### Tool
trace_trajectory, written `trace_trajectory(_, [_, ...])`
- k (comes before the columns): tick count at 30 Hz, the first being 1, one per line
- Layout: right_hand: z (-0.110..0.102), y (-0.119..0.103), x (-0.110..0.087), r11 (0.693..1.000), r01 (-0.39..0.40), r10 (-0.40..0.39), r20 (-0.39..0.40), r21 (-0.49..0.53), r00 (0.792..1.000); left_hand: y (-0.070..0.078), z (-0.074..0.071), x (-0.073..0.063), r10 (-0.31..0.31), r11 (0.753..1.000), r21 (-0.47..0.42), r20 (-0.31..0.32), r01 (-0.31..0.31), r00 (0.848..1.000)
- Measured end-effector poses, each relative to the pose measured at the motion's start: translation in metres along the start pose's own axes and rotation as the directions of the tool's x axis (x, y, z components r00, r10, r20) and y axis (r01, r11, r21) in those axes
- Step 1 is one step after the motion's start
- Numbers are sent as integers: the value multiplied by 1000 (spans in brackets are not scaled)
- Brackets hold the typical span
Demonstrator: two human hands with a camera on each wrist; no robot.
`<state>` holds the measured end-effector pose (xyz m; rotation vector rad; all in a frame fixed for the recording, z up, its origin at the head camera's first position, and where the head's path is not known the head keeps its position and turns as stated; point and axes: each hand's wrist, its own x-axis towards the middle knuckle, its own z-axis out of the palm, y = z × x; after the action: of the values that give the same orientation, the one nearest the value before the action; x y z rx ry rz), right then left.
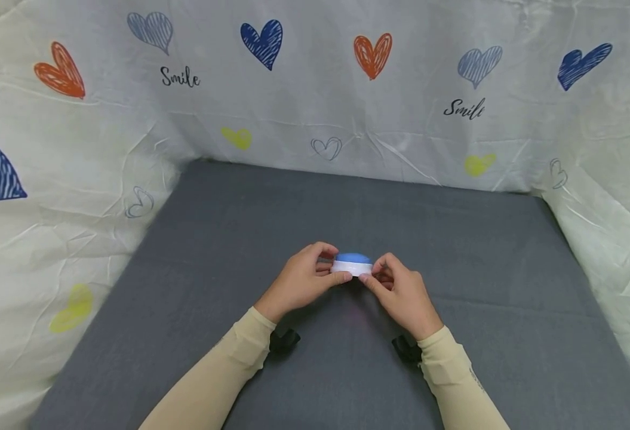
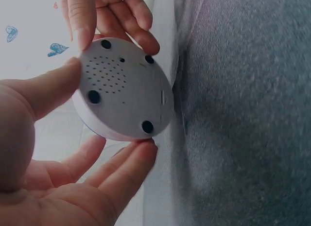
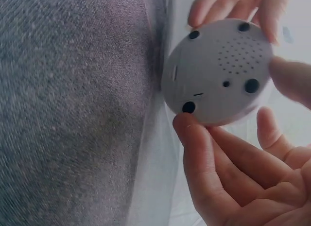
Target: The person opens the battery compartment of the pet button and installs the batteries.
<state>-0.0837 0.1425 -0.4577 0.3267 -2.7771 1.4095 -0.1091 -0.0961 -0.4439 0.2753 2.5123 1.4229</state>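
Between both hands is a round push button (image 1: 352,264) with a blue domed top and a white base, lifted above the grey surface. My left hand (image 1: 305,276) grips its left side, thumb at the near edge and fingers round the far side. On the opposite side my right hand (image 1: 400,291) pinches the rim between thumb and fingers. The left wrist view shows the white underside (image 2: 131,90) with speaker holes, dark round feet and a small slot. In the right wrist view, fingertips (image 3: 187,126) press the rim beside one foot.
A grey cloth-covered table (image 1: 293,209) spreads beneath the hands. White sheeting (image 1: 315,89) printed with hearts and "Smile" hangs behind it and along both sides. Dark wrist straps (image 1: 284,342) show at the cream sleeves (image 1: 223,358).
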Motion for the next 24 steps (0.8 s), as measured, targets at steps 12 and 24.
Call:
trace_trajectory(12, [4,-2,0,998,-21,23,37,-66,999,-3,6,2,51,991,122,50,-57,997])
trace_trajectory(24, [17,-2,-1,956,85,-71,59,-281,996,1,20,-6,128,919,371,41,-134,991])
